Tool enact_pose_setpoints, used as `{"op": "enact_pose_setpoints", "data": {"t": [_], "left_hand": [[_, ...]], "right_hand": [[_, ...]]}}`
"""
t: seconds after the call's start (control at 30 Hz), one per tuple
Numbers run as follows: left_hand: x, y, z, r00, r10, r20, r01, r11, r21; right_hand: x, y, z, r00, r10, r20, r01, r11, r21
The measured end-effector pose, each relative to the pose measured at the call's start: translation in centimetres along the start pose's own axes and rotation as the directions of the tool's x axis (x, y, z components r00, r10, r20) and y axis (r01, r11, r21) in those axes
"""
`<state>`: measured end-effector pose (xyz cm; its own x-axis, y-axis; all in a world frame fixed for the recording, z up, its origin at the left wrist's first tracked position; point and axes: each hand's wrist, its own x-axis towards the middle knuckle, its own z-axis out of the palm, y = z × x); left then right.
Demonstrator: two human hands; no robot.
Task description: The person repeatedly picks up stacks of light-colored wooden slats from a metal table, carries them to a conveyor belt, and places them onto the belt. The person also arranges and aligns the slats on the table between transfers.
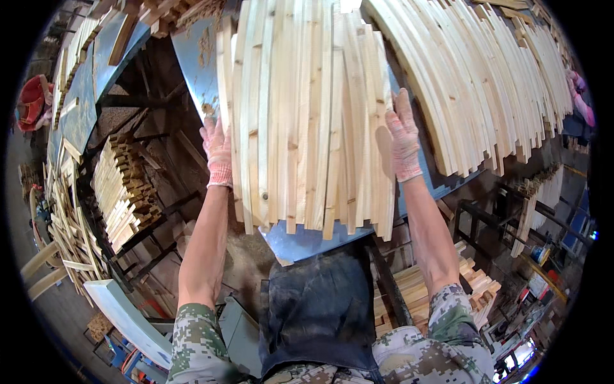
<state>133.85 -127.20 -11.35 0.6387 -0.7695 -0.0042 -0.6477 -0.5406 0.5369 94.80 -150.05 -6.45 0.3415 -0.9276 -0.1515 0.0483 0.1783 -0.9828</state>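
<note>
A wide row of pale wooden strips (pixel 300 128) lies side by side in front of me, its near ends uneven. It rests on a shiny metal tabletop (pixel 307 242), whose corner shows below the strips. My left hand (pixel 218 150), in a pinkish knitted glove, is against the row's left side, fingers apart and stretched forward. On the opposite side my right hand (pixel 403 137), gloved alike, lies along the outermost strip with its fingers extended. Both hands touch the edges of the row from outside; the strips partly hide the thumbs.
Another large row of wooden strips (pixel 476 83) lies at the right. At the left, a stack of short wooden pieces (pixel 121 192) sits on a dark frame, near loose thin offcuts (pixel 67 224). More strips (pixel 473 288) lie low beside my right arm. A dark apron (pixel 316 313) hangs before me.
</note>
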Motion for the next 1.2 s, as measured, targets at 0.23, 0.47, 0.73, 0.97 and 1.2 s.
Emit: {"op": "enact_pose_setpoints", "data": {"t": [0.23, 0.47, 0.73, 0.97, 1.2], "left_hand": [[-6.0, -3.2, -2.1, 0.975, -0.059, 0.214, 0.149, 0.887, -0.436], [-20.2, -1.1, -8.0, 0.741, -0.159, 0.653, 0.669, 0.265, -0.694], [-27.2, -3.3, -10.0, 0.534, -0.189, 0.824, 0.843, 0.045, -0.536], [-31.9, -2.5, -13.0, 0.615, -0.214, 0.759, 0.771, -0.038, -0.636], [-37.9, -1.3, -20.3, 0.738, -0.299, 0.604, 0.602, -0.112, -0.791]], "right_hand": [[-12.7, 0.3, 2.4, 0.985, 0.095, -0.145, -0.086, 0.994, 0.068], [-29.1, 1.9, 2.8, 0.892, 0.203, -0.404, -0.173, 0.979, 0.110], [-35.5, 4.2, -1.1, 0.776, 0.626, -0.078, -0.599, 0.770, 0.220], [-35.7, 2.9, -1.1, 0.786, 0.617, -0.048, -0.617, 0.787, 0.024], [-32.5, -3.9, 3.9, 0.774, 0.503, 0.384, -0.573, 0.815, 0.088]]}}
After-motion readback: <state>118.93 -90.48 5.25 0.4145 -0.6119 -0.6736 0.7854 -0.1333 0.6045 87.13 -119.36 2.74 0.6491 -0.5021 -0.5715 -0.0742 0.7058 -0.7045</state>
